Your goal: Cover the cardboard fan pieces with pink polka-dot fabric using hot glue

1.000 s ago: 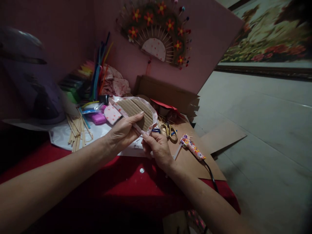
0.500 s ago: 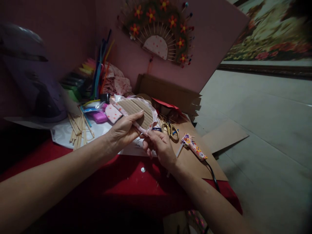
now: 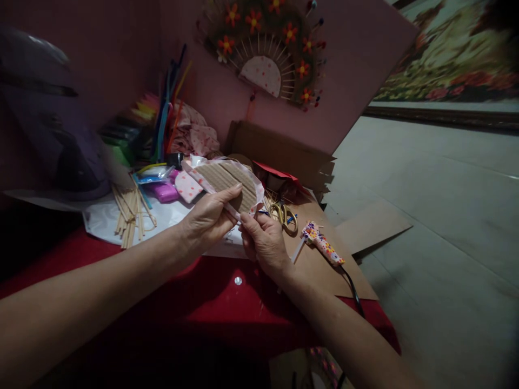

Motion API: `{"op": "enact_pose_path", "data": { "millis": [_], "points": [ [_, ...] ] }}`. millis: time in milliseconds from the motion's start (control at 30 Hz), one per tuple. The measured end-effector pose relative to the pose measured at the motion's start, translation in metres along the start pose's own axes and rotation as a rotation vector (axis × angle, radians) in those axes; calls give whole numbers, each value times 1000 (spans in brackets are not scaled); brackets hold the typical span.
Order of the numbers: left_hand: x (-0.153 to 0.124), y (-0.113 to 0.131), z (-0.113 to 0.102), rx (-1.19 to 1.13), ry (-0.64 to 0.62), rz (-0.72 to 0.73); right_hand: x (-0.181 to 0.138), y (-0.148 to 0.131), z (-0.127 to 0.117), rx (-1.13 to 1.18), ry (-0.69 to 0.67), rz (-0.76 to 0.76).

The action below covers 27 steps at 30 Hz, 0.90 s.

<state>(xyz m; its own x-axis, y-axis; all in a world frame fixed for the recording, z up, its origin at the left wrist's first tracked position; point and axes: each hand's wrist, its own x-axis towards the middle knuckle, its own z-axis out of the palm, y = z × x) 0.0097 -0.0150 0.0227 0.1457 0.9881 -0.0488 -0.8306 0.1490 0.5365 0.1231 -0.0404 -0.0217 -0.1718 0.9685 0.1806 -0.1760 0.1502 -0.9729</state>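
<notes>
A half-round piece of corrugated cardboard (image 3: pixel 227 181) is held up over the table, its edge wrapped in pink spotted fabric (image 3: pixel 259 190). My left hand (image 3: pixel 214 215) grips it by the straight lower edge, thumb lying on the bare cardboard. At the near right corner, my right hand (image 3: pixel 263 240) pinches the folded fabric edge between thumb and fingers. Just behind the piece lies a smaller spotted fabric-covered shape (image 3: pixel 187 187). Gold-handled scissors (image 3: pixel 284 219) are to the right of my right hand. A flower-patterned glue gun (image 3: pixel 323 243) with a black cord lies farther right on brown cardboard.
Thin wooden sticks (image 3: pixel 130 216) lie at the left on white sheeting, beside purple packets (image 3: pixel 164 191). Colourful pipe cleaners (image 3: pixel 167 113) stand behind. A flower-trimmed fan (image 3: pixel 261 75) hangs on the wall. The red tablecloth (image 3: pixel 194 302) covers the near edge.
My right fingers have shifted slightly along the fabric at the corner, and the thumb now presses on the edge. My left hand keeps its hold on the piece.
</notes>
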Motion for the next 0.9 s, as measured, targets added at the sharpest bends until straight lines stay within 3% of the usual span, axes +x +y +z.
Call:
{"op": "enact_pose_path", "data": {
  "millis": [267,500,767,900],
  "points": [
    [-2,3,2,100,-16,-50,1,1,-8,91,-90,27],
    [2,4,-3,79,-75,14,-3,-7,-8,-42,-120,-3],
    [0,1,-3,98,-184,200,-6,-8,-7,-110,-11,-49],
    [-3,-2,-1,143,-176,318,-6,-9,-6,-186,37,-53]
  ]
}}
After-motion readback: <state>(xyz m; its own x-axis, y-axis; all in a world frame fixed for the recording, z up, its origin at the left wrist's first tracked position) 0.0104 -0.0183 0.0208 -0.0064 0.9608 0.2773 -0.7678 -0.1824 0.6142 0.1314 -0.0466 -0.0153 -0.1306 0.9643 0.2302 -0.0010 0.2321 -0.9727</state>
